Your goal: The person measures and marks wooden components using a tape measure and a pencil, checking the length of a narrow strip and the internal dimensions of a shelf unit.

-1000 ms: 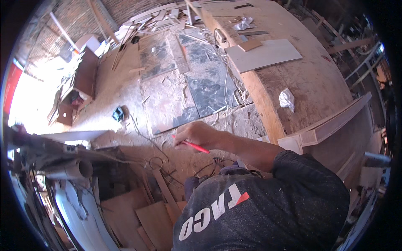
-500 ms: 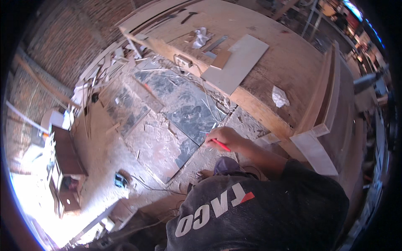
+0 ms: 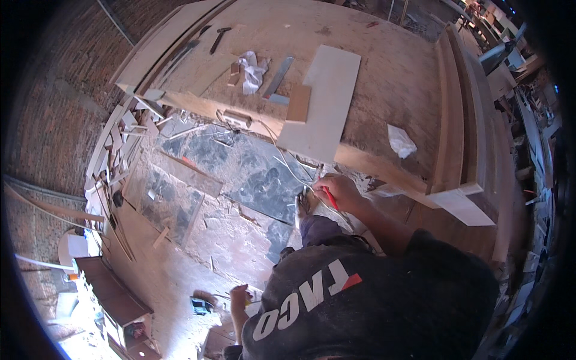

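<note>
My right hand is closed around a slim red pencil, just off the near edge of the workbench. Lower down, beside my dark shirt, my left hand has its fingers curled; a small yellowish bit shows by it, too blurred to name. On the bench near my right hand lies a pale flat board that overhangs the edge. A small brown wood piece rests against its left side, and a metal square lies beyond that.
A hammer and crumpled white plastic lie on the bench, with another white wad to the right. A power strip is fixed to its edge. Offcuts, a teal power tool and a brown cabinet stand on the dusty floor.
The view has turned, and the bench sits further left. My left hand has come into sight at the lower middle. My right hand, still with the red pencil, is nearer the bench edge.
</note>
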The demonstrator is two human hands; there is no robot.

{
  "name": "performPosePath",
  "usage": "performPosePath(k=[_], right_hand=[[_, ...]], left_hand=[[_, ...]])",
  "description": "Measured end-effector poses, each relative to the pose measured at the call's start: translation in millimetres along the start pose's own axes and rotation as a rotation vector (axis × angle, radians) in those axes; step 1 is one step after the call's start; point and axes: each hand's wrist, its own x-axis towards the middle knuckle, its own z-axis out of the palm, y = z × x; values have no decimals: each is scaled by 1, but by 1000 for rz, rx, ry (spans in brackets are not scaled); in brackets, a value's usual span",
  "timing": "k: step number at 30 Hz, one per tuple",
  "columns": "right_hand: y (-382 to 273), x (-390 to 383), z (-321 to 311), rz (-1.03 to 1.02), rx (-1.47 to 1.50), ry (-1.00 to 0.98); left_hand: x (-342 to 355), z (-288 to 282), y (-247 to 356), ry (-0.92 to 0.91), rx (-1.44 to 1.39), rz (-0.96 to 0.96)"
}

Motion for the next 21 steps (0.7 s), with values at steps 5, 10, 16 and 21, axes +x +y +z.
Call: performPosePath(k=[5, 10, 16, 21], right_hand=[[53, 112, 34, 127, -13, 431], [84, 221, 52, 381, -112, 652], [99, 289, 71, 722, -224, 570], [107, 275, 70, 736, -253, 567]], left_hand=[[4, 27, 50, -95, 121, -52], [24, 30, 138, -129, 200, -22], [79, 19, 230, -158, 310, 22], [163, -4, 288, -223, 507, 43]])
